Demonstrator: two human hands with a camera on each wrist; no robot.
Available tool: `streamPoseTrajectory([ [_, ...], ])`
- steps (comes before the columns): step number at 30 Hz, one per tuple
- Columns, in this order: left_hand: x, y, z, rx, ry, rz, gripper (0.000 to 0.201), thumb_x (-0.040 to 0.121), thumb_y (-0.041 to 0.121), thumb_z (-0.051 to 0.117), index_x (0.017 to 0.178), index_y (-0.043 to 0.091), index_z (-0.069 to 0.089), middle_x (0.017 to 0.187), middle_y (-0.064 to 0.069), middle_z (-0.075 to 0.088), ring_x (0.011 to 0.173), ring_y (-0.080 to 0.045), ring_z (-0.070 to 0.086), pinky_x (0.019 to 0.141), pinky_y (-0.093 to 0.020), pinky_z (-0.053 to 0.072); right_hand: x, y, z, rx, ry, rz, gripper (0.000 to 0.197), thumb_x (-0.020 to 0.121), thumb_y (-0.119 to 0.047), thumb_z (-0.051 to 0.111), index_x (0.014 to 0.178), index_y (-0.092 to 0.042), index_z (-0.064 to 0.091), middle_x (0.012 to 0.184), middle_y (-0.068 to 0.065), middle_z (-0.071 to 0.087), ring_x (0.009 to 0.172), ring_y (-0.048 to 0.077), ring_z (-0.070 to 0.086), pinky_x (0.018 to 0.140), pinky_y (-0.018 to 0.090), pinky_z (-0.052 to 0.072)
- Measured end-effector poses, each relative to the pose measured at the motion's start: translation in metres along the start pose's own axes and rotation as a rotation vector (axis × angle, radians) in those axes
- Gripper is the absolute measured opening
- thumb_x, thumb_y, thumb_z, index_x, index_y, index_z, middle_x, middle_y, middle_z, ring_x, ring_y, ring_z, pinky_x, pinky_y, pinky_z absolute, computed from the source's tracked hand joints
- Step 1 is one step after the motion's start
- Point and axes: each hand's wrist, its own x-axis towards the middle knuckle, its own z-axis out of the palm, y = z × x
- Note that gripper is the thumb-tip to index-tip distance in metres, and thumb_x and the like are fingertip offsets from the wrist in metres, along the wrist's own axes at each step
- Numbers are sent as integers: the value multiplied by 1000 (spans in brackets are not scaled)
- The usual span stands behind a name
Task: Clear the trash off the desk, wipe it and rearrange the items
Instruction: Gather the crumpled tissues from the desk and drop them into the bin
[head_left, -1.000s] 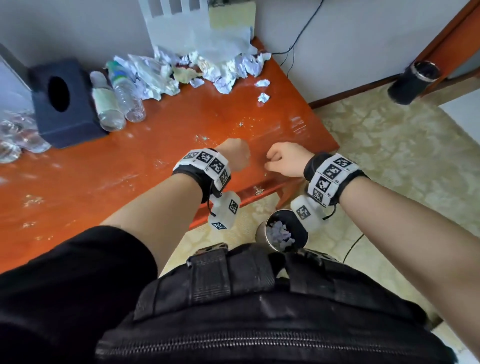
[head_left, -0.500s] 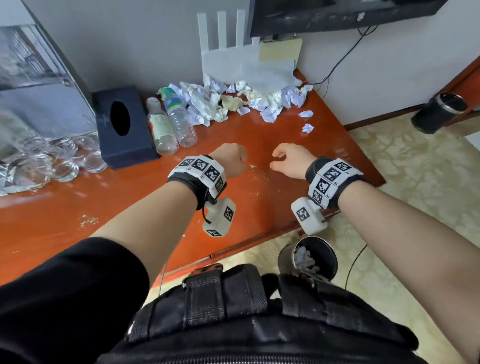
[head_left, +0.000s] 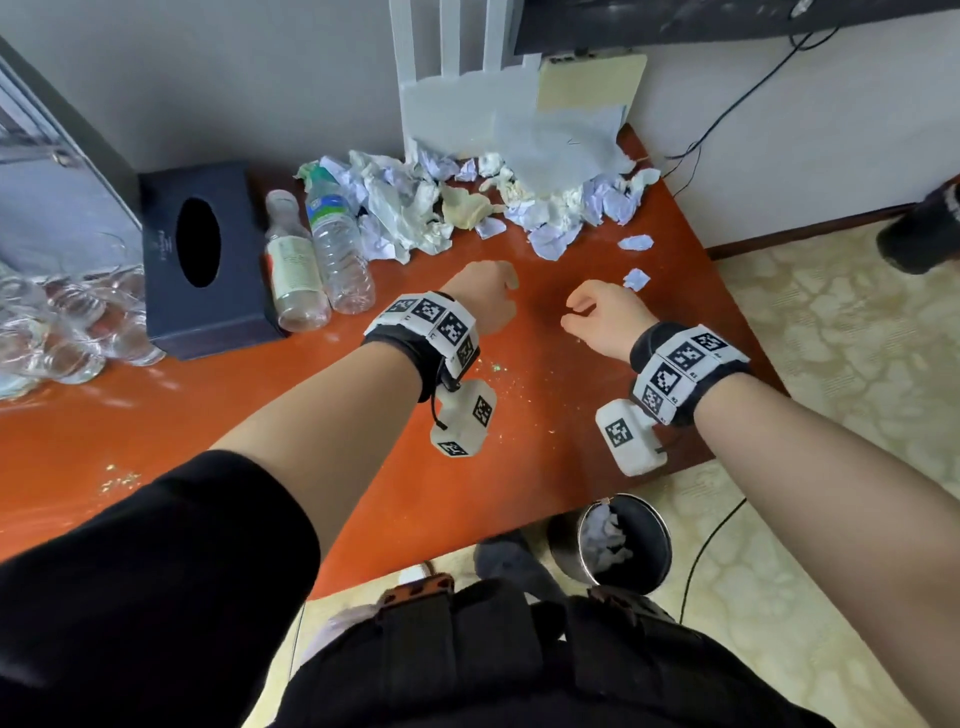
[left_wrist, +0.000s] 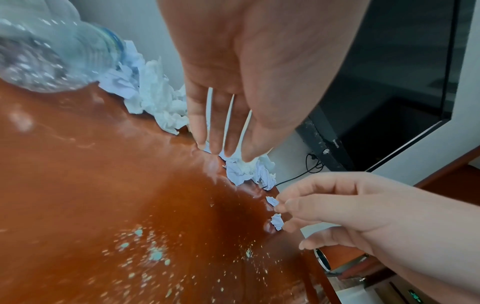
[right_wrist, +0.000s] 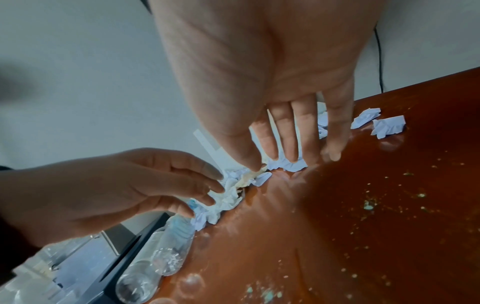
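Above orange surface (head_left: 519, 467) w/ crumpled paper (head_left: 405, 208): left hand (head_left: 485, 296) & right hand (head_left: 605, 317), fingers relaxed, empty.

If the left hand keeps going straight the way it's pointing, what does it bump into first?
Probably the heap of crumpled paper at the back of the desk. The left hand points toward it, fingers relaxed and empty, with bare desk between; how high the hand is stays unclear.

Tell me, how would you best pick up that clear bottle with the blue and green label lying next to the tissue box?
Probably around its ribbed middle, from above. The bottle lies on its side on the desk, pressed against another bottle, its cap end buried in the crumpled paper, so only the top is free.
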Motion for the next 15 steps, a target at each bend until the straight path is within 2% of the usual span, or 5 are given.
streamPoseTrajectory([
  [2,22,10,4,-8,-21,-13,39,89,11,47,128,13,51,130,-9,54,115,-26,53,96,-37,46,15,16,-7,8,-22,14,33,92,-25,56,122,-12,55,123,5,59,102,21,59,85,27,43],
  [5,55,25,7,10,-24,-18,43,90,13,48,132,13,48,136,-8,48,122,-25,48,99,-34,43,41,39,-19,-38,-16,11,35,92,-24,56,124,-11,53,126,6,57,112,22,54,90,30,41],
  [7,75,34,10,18,-2,-21,45,90,14,49,134,13,45,137,-10,44,122,-27,47,95,-33,42,57,56,-28,-71,10,37,38,91,-23,57,127,-11,51,130,8,52,116,25,52,91,31,41],
  [11,107,52,19,32,111,-37,54,85,15,59,135,9,41,138,-13,35,125,-32,41,96,-39,41,84,88,-42,-81,14,140,53,86,-15,61,135,-13,41,136,10,35,116,30,51,98,35,42],
  [15,129,61,30,48,239,-91,70,79,21,68,140,17,33,148,-10,18,134,-32,26,90,-44,47,109,108,-49,-68,32,160,62,84,-12,64,137,-19,33,134,10,28,110,31,54,94,38,46],
])
